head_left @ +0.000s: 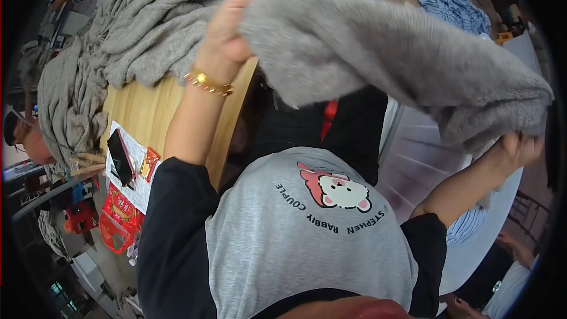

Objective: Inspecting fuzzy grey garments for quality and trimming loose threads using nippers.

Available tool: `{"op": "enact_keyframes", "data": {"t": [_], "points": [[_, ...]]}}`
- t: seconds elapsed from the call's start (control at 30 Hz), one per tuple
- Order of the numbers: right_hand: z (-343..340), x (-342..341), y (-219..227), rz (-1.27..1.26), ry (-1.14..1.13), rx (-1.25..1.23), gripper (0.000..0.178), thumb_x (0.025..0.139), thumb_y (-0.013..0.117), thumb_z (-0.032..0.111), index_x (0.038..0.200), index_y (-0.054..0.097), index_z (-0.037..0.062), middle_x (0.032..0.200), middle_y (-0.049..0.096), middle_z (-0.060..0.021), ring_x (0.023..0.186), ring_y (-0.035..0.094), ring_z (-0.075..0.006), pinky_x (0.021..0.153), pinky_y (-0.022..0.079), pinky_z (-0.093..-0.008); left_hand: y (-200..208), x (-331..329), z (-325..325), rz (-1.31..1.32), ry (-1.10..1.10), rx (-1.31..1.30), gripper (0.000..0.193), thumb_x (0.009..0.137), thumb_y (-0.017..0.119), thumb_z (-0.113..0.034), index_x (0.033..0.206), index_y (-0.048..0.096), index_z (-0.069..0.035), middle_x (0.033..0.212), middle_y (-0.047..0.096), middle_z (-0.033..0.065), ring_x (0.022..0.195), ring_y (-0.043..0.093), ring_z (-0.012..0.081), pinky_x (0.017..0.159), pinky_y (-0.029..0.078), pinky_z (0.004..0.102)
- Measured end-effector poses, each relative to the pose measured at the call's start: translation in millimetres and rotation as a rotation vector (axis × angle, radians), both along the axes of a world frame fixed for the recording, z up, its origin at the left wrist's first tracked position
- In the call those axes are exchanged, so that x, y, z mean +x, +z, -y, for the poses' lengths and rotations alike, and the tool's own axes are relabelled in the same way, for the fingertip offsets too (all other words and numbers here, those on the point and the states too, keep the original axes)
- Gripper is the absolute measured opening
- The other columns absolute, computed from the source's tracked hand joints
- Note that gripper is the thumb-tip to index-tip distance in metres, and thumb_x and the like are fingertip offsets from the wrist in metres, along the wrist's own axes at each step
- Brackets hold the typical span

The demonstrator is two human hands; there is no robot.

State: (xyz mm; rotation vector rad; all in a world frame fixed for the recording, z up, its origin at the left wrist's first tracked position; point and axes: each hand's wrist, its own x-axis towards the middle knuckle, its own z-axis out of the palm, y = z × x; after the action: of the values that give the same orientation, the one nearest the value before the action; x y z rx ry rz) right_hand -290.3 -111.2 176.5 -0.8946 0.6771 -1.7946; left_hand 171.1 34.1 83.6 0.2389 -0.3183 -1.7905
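Note:
A fuzzy grey knitted garment (pixel 378 41) is stretched in the air between my two hands, its exact kind not clear. My left hand (pixel 230 32), with a gold bracelet (pixel 208 84) at the wrist, grips its upper left end; the cloth covers part of the fingers. Far to the right and lower, my right hand (pixel 520 149) is closed on the other end, by the bunched lower edge. Between them the cloth sags and folds, passing above my lap.
To the left, a wooden table (pixel 139 109) bears a big heap of similar grey knitwear (pixel 159 23), a phone (pixel 121 156) on paper and a red packet (pixel 149 164). A red bag (pixel 118 218) hangs beside it. On the right stands a pale bin (pixel 416 153); blue striped cloth (pixel 452 3) lies beyond.

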Motion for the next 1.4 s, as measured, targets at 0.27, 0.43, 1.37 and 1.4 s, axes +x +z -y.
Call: {"op": "enact_keyframes", "data": {"t": [0.27,0.43,1.37,1.4], "points": [[14.2,-0.1,-87.6,-0.950,-0.090,-0.029,0.033,0.091,0.070,0.018,0.114,0.066,-0.0055,0.109,0.067,-0.0082,0.102,0.060,-0.0143,0.094,0.044,-0.0266,22.3,36.7,-90.9,0.871,0.636,-0.455,0.034,0.097,0.051,-0.012,0.126,0.054,0.004,0.119,0.063,0.0163,0.107,0.064,0.0242,0.091,0.055,0.0402],[19.2,39.1,-139.3,-1.548,-0.130,-0.028,0.029,0.092,0.069,0.018,0.116,0.068,0.0015,0.106,0.069,-0.0089,0.097,0.063,-0.0126,0.086,0.048,-0.0259,-8.5,-29.3,-22.2,0.537,0.173,0.224,0.029,0.100,0.050,-0.016,0.120,0.058,0.004,0.104,0.065,0.0079,0.097,0.062,0.0183,0.089,0.050,0.0281],[-80.5,146.1,-204.2,-0.658,0.551,0.305,0.023,0.090,0.072,0.017,0.109,0.069,0.0038,0.070,0.050,0.0103,0.052,0.034,0.0018,0.047,0.022,-0.0175,-65.8,-50.3,-27.0,0.960,-0.076,0.136,0.035,0.100,0.057,-0.022,0.129,0.054,-0.004,0.100,0.066,0.0022,0.081,0.053,0.0030,0.071,0.043,0.0169],[-80.4,144.2,-205.1,-0.660,0.552,0.309,0.023,0.090,0.071,0.017,0.109,0.069,0.0041,0.070,0.050,0.0103,0.051,0.034,0.0017,0.046,0.022,-0.0174,-66.4,-49.9,-27.5,0.957,-0.080,0.135,0.035,0.100,0.057,-0.022,0.129,0.054,-0.004,0.100,0.066,0.0022,0.081,0.053,0.0030,0.071,0.043,0.0169]]}}
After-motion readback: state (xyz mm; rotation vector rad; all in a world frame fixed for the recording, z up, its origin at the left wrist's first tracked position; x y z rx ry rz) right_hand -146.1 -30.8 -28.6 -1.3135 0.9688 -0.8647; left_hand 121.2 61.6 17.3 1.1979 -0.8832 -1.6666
